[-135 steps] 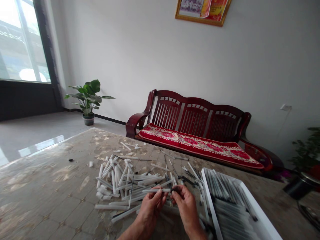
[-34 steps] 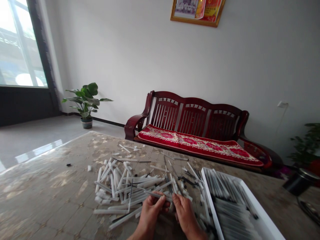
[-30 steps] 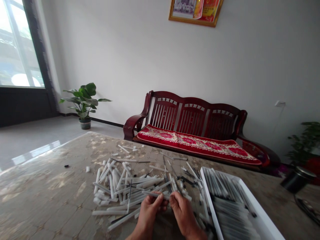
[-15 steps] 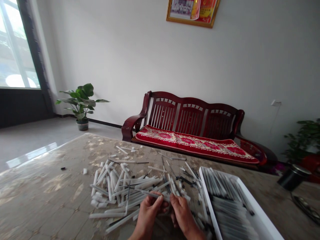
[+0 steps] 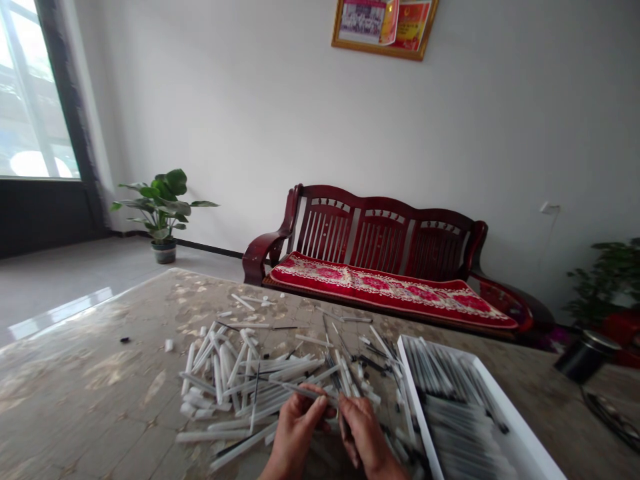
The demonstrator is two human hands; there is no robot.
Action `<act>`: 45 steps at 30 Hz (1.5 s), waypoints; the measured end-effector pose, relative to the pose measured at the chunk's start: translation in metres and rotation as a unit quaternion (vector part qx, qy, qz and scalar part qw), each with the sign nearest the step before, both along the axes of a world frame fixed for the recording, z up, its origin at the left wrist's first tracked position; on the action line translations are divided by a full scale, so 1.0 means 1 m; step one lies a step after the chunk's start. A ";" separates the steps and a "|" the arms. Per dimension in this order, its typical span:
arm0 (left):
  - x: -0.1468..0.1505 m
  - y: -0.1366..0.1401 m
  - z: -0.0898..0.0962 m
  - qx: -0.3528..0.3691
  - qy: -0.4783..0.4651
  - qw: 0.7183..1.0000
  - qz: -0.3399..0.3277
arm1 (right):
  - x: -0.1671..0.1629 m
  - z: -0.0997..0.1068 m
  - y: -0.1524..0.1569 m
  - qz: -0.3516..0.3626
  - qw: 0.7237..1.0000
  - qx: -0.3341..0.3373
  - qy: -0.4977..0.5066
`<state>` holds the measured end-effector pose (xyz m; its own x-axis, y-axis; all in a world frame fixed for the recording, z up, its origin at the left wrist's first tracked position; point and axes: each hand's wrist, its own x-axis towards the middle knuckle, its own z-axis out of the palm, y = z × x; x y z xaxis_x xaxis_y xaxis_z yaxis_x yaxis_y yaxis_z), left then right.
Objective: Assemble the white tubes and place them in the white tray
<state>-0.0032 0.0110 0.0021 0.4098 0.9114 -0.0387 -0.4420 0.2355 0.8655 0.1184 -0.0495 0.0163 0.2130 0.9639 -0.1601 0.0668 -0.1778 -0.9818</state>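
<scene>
My left hand (image 5: 296, 427) is closed around a slim, translucent grey pen (image 5: 296, 387), its thumb on top. The pen points up and to the left, over the pile. My right hand (image 5: 364, 430) is pinched at the pen's right end, close beside the left fingertips; its grip there is partly hidden. Under and around my hands lies a loose pile of white translucent pen tubes (image 5: 220, 373), mixed with thin black refills (image 5: 256, 393) and small white caps (image 5: 190, 408). To the right stands a white box (image 5: 520, 413) holding rows of pens (image 5: 450, 373) with dark parts inside.
A patterned cloth (image 5: 90, 413) covers the table. A black cylinder (image 5: 586, 355) lies at the right with a dark cord-like item beside it. A dark red wooden bench (image 5: 380, 233) stands behind the table, and a potted plant (image 5: 164, 252) at the left.
My right hand has shifted slightly, its fingers at the pen's end now a little differently placed. The left hand still holds the pen; the pile and box look unchanged.
</scene>
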 end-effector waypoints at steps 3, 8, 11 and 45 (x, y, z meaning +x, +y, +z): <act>0.001 0.002 -0.002 0.010 0.014 1.000 0.009 | 0.002 0.002 0.000 -0.001 1.000 -0.011 -0.012; 0.002 0.005 -0.004 0.026 0.044 0.998 0.023 | 0.007 0.018 -0.001 -0.008 0.977 0.078 -0.199; 0.002 0.004 -0.002 0.031 0.059 0.997 0.025 | 0.008 0.031 -0.004 0.026 0.956 0.066 -0.284; 0.000 -0.001 0.004 0.053 0.112 0.992 -0.040 | 0.222 0.048 -0.080 -0.241 0.733 -0.243 -0.588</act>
<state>-0.0035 0.0099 0.0061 0.4725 0.8804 -0.0416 -0.2202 0.1637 0.9616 0.3402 -0.1296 0.0640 0.7760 0.6214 0.1079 0.6305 -0.7687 -0.1077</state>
